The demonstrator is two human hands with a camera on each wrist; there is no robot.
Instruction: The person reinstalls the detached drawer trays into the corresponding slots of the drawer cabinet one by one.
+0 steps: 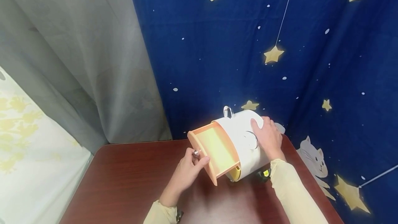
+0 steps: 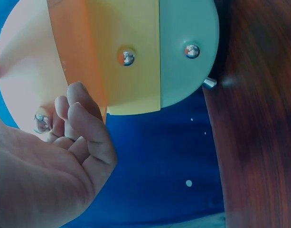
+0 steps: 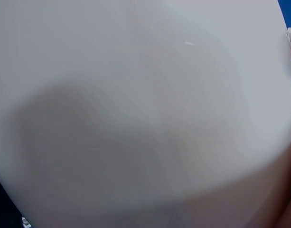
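Observation:
A small rounded white drawer cabinet [image 1: 234, 130] stands toward the right of the table, its orange drawer [image 1: 217, 148] pulled well out; the visible tray part has nothing in it. My left hand [image 1: 188, 170] holds the drawer front beside its silver knob [image 1: 195, 153], thumb over the edge and fingers curled. In the left wrist view a yellow drawer [image 2: 131, 28] and a green drawer [image 2: 190, 28] sit next to it, each with a round knob. My right hand [image 1: 268, 136] grips the cabinet's back end; its fingertips are hidden. White cabinet wall fills the right wrist view.
The reddish-brown wooden table [image 1: 130, 172] extends to the left and front of the cabinet. Shiny rings [image 1: 228, 112] stick out from the cabinet's side. Behind hang a blue star-patterned curtain [image 1: 217, 61] and a grey curtain [image 1: 102, 61].

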